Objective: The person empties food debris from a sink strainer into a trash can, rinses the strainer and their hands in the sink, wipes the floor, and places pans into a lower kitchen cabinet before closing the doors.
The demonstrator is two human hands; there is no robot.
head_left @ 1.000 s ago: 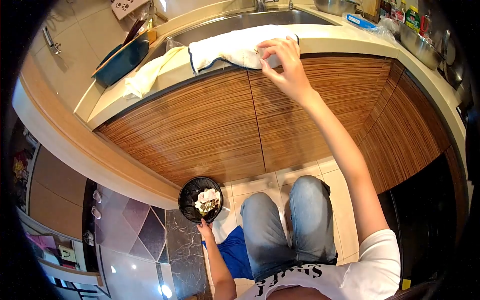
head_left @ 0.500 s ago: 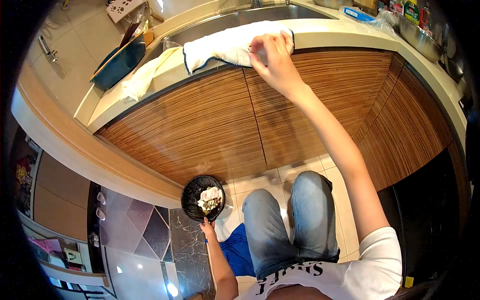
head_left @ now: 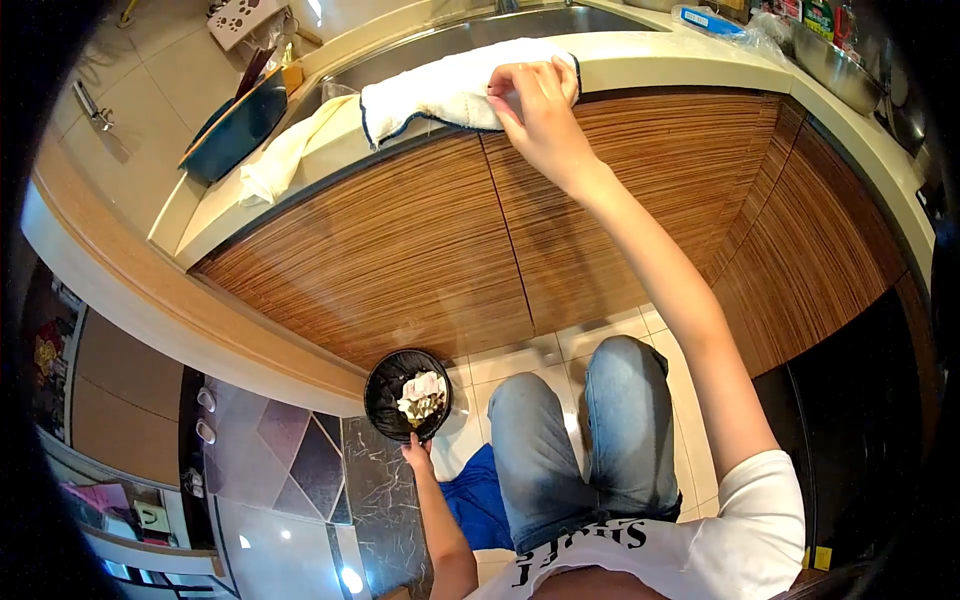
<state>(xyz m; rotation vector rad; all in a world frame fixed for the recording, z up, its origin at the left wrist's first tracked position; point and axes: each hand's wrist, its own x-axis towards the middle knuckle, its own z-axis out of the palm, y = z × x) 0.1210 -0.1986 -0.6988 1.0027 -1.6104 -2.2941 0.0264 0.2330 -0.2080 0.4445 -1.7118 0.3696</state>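
My right hand point(head_left: 545, 125) is at the counter edge, over the right end of a white towel point(head_left: 430, 90) with dark blue trim. Its fingers are curled in towards the thumb; whether they pinch the towel or something small, I cannot tell. Low on the left, my left hand point(head_left: 417, 452) is closed on the near rim of a black trash bin point(head_left: 375, 405). The bin is lined with a black bag, and pale crumpled waste and greenish scraps point(head_left: 422, 398) lie inside.
Behind the towel is a steel sink point(head_left: 480, 40). A pale yellow cloth point(head_left: 290, 155) and a dark teal basin point(head_left: 235, 125) are to its left. Wood-grain cabinet doors point(head_left: 400, 240) stand in front of my knees. A steel bowl point(head_left: 835, 65) sits far right; blue fabric point(head_left: 475, 505) lies beside my leg.
My right hand has shifted slightly left and its fingers are curled in a little more. My left hand still holds the bin's rim. The whole view has moved slightly.
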